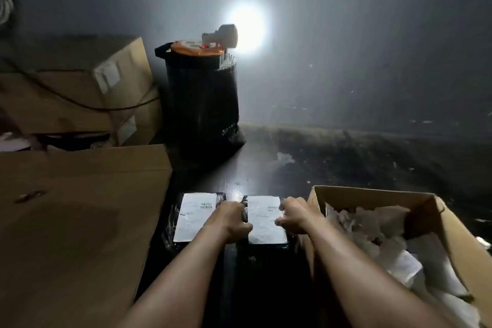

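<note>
Dark floor (332, 162), glossy and flecked with pale scraps. In the grip of the left hand (231, 218) and right hand (295, 214) sits a black labelled parcel (266, 224), flat on it. Just left of the grip lies a second labelled parcel (193, 217). Just right, an open carton (372, 194) of crumpled paper. Further left, a big cardboard box (80, 208). Well beyond the grip stands a black wrapped drum (202, 104), with stacked cartons (80, 93) to its left.

Grey wall (346, 34), dark floor (346, 162), lamp (226, 34) glaring.
</note>
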A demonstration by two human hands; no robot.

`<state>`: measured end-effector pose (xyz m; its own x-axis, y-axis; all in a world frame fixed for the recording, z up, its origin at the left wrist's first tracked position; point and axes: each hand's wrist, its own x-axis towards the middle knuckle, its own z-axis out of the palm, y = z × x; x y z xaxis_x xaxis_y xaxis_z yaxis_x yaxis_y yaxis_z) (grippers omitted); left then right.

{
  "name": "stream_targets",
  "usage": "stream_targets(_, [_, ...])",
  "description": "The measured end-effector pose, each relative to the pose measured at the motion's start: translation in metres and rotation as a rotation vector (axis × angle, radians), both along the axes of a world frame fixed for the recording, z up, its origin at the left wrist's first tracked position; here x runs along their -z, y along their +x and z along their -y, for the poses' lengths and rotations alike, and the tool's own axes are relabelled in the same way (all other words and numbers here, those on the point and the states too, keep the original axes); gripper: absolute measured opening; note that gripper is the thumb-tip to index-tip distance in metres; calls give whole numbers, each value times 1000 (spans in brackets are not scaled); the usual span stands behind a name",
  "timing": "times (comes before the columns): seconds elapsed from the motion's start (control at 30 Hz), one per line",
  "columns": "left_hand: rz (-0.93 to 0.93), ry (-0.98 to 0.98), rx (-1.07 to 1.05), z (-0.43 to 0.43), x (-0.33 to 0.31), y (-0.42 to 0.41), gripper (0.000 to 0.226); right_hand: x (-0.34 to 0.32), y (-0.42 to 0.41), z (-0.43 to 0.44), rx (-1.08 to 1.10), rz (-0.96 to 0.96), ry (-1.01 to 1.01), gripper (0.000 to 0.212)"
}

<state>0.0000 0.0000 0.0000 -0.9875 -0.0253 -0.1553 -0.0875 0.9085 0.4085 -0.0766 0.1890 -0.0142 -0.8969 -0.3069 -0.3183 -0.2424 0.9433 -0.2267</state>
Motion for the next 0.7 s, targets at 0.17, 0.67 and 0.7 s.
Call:
stream_targets(0.17, [-11, 110, -18, -12, 34, -4, 29, 16, -17, 8, 24, 13, 19, 19])
stream_targets(0.67, [-117, 354, -170, -25, 92, 19, 114, 39, -46, 27, -10, -76, -115, 23])
stream_targets(0.7, [-120, 352, -177, -26, 94, 20, 114, 40, -48, 29, -15, -76, -108, 26])
